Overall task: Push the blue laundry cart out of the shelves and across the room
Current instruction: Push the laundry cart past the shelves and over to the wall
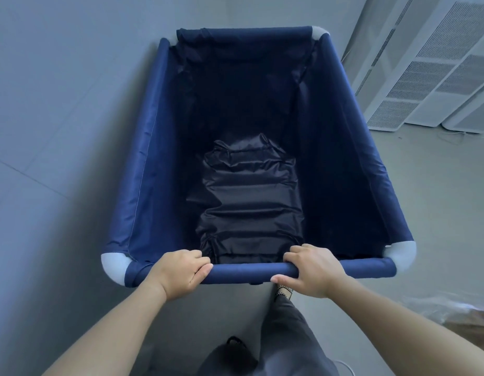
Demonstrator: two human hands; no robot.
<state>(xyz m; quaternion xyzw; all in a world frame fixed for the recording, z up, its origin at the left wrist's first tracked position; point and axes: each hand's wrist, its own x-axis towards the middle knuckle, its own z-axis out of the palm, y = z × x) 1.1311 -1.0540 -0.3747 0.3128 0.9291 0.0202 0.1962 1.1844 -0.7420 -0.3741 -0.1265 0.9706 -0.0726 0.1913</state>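
Note:
The blue laundry cart (143, 169) fills the middle of the head view, a deep fabric bin with padded blue rails and pale grey corner caps. Its dark inside holds only wrinkled lining. My left hand (178, 271) is wrapped over the near rail left of centre. My right hand (310, 270) grips the same rail right of centre, thumb under it. The cart's wheels are hidden below the fabric.
Grey tiled floor (59, 131) lies to the left and ahead. Several white vented panels (431, 71) stand at the upper right. A clear plastic-wrapped bundle (458, 316) lies low on the right. My leg in dark trousers (289, 329) is below the rail.

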